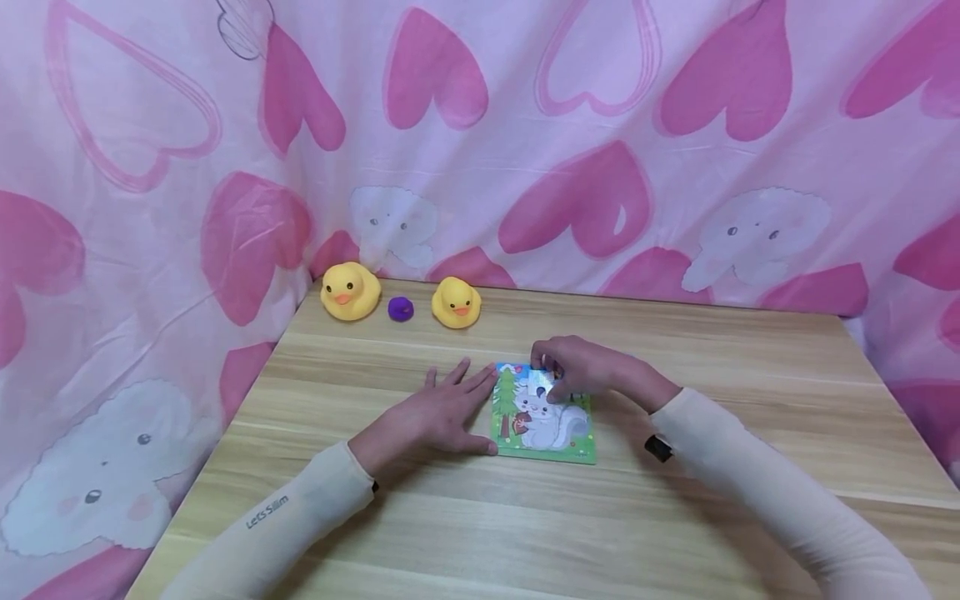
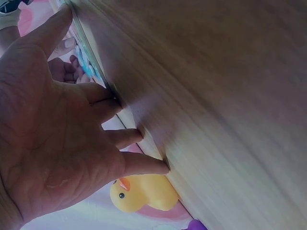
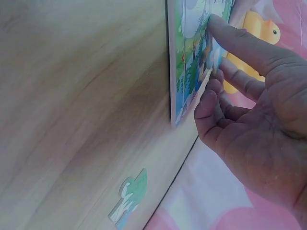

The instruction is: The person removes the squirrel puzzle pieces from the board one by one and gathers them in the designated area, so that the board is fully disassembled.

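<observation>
A squirrel picture puzzle (image 1: 551, 429) lies flat on the table, its side edge also showing in the right wrist view. My left hand (image 1: 442, 414) is spread beside its left edge, with thumb and fingertips at the border; in the left wrist view the fingers of that hand (image 2: 62, 139) are straight and apart. Over the puzzle's upper right part, my right hand (image 1: 581, 367) pinches a puzzle piece (image 1: 540, 382) that stands slightly raised. The right wrist view shows the thumb of my right hand (image 3: 264, 100) on the picture surface and the other fingers curled; they partly hide the piece.
One loose puzzle piece (image 3: 129, 197) lies on the wooden table (image 1: 420, 533), away from the puzzle. Along the back left stand a large yellow duck (image 1: 350, 292), a small purple duck (image 1: 401, 309) and another yellow duck (image 1: 456, 303). A pink heart-patterned curtain (image 1: 480, 167) hangs behind.
</observation>
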### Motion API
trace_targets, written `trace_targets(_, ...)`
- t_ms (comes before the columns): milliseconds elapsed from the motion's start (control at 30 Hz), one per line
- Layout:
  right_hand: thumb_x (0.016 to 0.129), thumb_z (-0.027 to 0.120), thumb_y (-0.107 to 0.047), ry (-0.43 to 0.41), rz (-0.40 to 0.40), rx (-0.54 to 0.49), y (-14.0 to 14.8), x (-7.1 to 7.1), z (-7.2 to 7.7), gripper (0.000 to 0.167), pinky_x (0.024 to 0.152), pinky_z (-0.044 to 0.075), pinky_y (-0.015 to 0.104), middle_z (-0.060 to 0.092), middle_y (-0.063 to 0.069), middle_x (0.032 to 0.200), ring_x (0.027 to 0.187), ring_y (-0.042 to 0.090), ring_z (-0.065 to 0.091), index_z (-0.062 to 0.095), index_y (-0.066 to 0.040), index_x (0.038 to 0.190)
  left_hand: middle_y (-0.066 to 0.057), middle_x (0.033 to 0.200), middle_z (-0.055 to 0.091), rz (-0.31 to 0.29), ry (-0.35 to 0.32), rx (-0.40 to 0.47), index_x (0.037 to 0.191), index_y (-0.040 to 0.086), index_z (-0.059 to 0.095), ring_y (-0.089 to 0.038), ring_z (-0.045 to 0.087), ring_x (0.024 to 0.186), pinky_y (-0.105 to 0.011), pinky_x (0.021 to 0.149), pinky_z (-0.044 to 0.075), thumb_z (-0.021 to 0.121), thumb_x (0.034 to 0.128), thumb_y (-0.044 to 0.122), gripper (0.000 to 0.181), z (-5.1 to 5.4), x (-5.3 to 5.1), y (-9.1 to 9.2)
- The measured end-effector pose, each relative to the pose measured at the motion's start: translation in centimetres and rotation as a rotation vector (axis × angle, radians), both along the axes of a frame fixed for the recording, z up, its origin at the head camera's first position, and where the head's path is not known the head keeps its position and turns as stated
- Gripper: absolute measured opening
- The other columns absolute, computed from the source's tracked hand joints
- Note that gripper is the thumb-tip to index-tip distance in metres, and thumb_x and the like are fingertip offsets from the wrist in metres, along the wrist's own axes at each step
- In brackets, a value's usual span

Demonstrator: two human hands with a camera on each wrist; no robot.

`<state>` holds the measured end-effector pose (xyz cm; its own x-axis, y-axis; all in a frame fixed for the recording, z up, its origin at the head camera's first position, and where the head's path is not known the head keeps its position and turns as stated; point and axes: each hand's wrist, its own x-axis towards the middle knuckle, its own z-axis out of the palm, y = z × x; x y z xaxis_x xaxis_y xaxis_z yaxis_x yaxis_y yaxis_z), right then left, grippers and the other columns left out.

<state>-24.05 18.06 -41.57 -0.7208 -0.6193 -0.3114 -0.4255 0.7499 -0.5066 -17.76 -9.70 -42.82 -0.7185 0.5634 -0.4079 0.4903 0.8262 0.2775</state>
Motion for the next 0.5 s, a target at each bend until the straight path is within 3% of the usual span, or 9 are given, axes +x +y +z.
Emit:
trace_targets(233,0.084,0.091,-0.021,0.056,-0.029,0.028,-0.12,0.47,-0.09,0.045,0.096,0.056,0.040,0.066,0.000,0.110,0.102,0.020,0.060,0.067,-0.019,0.122,0.012,0.180,0.000,-0.005,0.002,0.004,0.172,0.029,0.008,-0.033,-0.005,0.168,-0.075,0.128,0.004,0.064,0.0876,0.080,0.113,0.08,0.02,-0.15)
trace_targets(500,0.081,0.092,-0.026,0.139,-0.077,-0.015,0.56,1.00,-0.12,0.047,0.090,0.057,0.037,0.067,-0.003,0.108,0.097,0.017,0.060,0.070,-0.019,0.122,0.011,0.180,0.001,-0.010,0.008,0.008,0.172,0.029,0.009,-0.033,-0.004,0.168,-0.076,0.128,0.004,0.064,0.0879,0.079,0.113,0.02,0.06,-0.18)
